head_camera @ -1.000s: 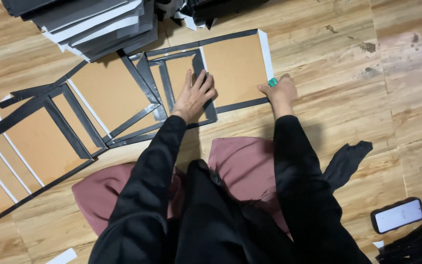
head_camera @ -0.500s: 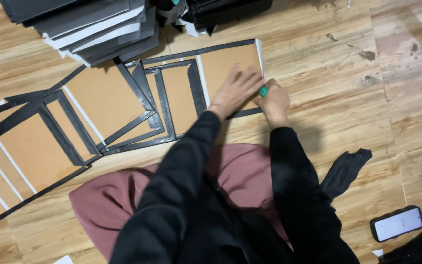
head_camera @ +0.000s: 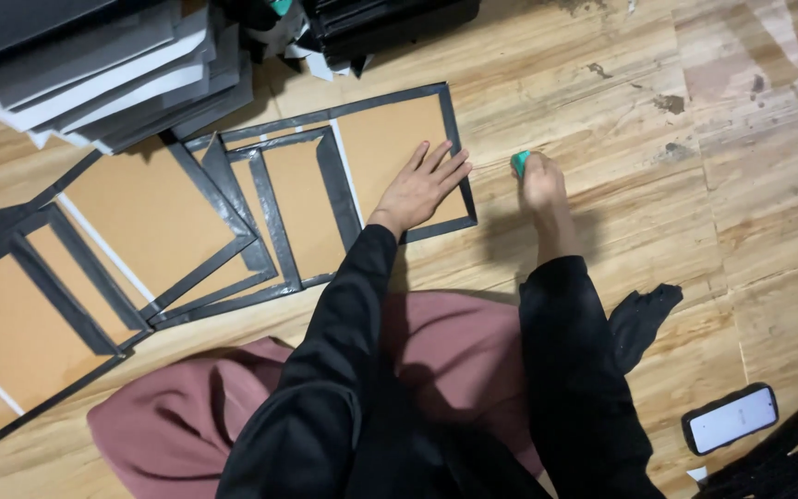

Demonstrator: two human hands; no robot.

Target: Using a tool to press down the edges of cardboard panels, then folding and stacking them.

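Board point(head_camera: 390, 148): topmost of the overlapping row on the floor, black-edged on all visible sides.
Left hand point(head_camera: 420, 188): spread flat on it, nothing grasped.
Right hand point(head_camera: 539, 180): clenched around green tool point(head_camera: 520, 163), off the board.
Left: stack point(head_camera: 94, 74) untouched.

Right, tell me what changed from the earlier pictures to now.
The right hand, gripping a small green tool, slid off the board's right edge onto the floor. The left hand stayed flat on the board; the stack and phone stayed put.
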